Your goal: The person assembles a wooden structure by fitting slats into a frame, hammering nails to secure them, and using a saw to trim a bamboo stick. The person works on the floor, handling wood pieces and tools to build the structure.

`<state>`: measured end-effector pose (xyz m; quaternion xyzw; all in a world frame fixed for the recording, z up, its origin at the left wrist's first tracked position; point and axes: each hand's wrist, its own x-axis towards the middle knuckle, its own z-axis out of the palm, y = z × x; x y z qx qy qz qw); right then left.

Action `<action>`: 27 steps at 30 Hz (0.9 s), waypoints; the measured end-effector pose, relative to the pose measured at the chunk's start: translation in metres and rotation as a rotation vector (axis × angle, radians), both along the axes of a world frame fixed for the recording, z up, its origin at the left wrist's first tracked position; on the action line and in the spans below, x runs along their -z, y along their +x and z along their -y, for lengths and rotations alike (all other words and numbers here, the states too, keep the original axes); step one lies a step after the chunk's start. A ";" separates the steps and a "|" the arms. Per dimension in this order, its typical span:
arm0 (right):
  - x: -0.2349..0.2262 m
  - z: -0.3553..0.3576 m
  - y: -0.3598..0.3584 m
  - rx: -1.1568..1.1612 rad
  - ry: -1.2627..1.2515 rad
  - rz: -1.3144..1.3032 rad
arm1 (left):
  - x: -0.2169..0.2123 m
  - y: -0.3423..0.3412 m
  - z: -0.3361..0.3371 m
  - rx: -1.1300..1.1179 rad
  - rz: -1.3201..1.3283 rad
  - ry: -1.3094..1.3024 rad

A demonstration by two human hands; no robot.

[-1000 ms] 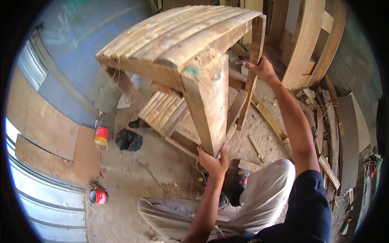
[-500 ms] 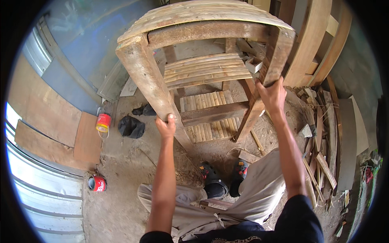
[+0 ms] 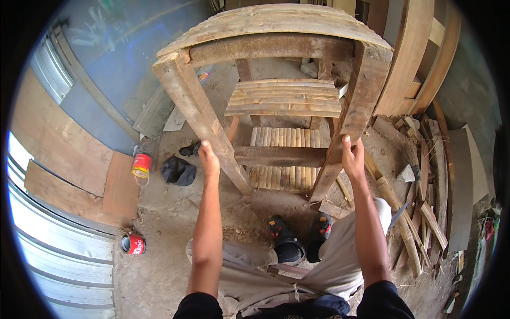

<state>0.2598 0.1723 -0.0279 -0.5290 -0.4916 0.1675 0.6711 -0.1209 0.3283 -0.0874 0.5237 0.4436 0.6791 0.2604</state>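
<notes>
A wooden stand with bamboo slats [image 3: 281, 21] stands upright before me. Thick brown legs carry its slatted top, and more slat panels show lower down between them. My left hand [image 3: 209, 159] is against the outer side of the left leg [image 3: 197, 109], thumb pointing up, the other fingers mostly hidden. On the right leg [image 3: 362, 90], my right hand [image 3: 353, 158] has its thumb at the front edge and fingers along the outer side. A crossbar [image 3: 281, 156] joins the two legs between my hands.
Scrap wood and sticks [image 3: 419, 202] lie piled on the right, near leaning boards [image 3: 406, 58]. At left are a red and yellow can [image 3: 141, 165], a black plastic bag [image 3: 178, 171] and a red can [image 3: 133, 243] on its side. My shoes [image 3: 287, 242] are below the stand.
The stand has turned a little and now faces me more squarely, its lower panels shifted right in view. My left hand sits higher on its leg; my right hand has slid lower on the other.
</notes>
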 end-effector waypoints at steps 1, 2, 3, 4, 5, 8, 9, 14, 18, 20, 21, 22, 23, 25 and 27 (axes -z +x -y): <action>0.007 -0.001 0.000 -0.018 -0.027 -0.049 | -0.004 0.000 0.004 0.007 -0.011 0.000; 0.010 -0.002 -0.001 0.000 -0.062 -0.052 | -0.008 0.006 0.005 -0.022 0.003 0.062; 0.013 -0.002 -0.002 -0.005 0.007 -0.036 | -0.012 0.006 0.006 -0.083 -0.057 0.009; 0.014 -0.002 -0.004 0.006 0.029 -0.027 | -0.014 0.006 0.009 -0.097 -0.127 -0.018; 0.014 0.000 -0.006 0.027 0.053 -0.015 | -0.016 0.004 0.012 -0.104 -0.191 -0.070; 0.008 0.005 -0.009 0.026 0.028 -0.027 | -0.022 0.004 0.015 -0.116 -0.212 0.028; 0.007 0.006 -0.010 0.018 0.035 -0.021 | -0.023 0.004 0.014 -0.101 -0.204 -0.002; 0.007 0.019 -0.010 0.036 0.045 0.016 | -0.019 0.003 0.016 -0.092 -0.172 -0.036; 0.005 0.032 -0.012 0.013 -0.056 -0.072 | -0.012 0.001 0.026 -0.218 -0.198 0.067; 0.005 0.034 -0.011 0.001 -0.041 -0.018 | -0.009 -0.001 0.027 -0.171 -0.158 0.054; 0.005 0.032 -0.008 0.034 -0.118 0.013 | -0.008 0.000 0.027 -0.136 -0.121 0.042; 0.006 0.029 -0.001 -0.026 -0.076 -0.100 | -0.009 -0.005 0.027 -0.094 -0.187 -0.063; 0.007 0.026 0.008 -0.058 -0.066 -0.221 | -0.008 -0.006 0.026 -0.065 0.072 -0.133; 0.018 0.012 0.029 -0.150 0.178 -0.677 | -0.010 -0.014 0.017 0.042 0.540 -0.219; 0.027 -0.014 0.069 -0.135 0.171 -0.558 | -0.013 -0.032 0.007 0.044 0.354 -0.221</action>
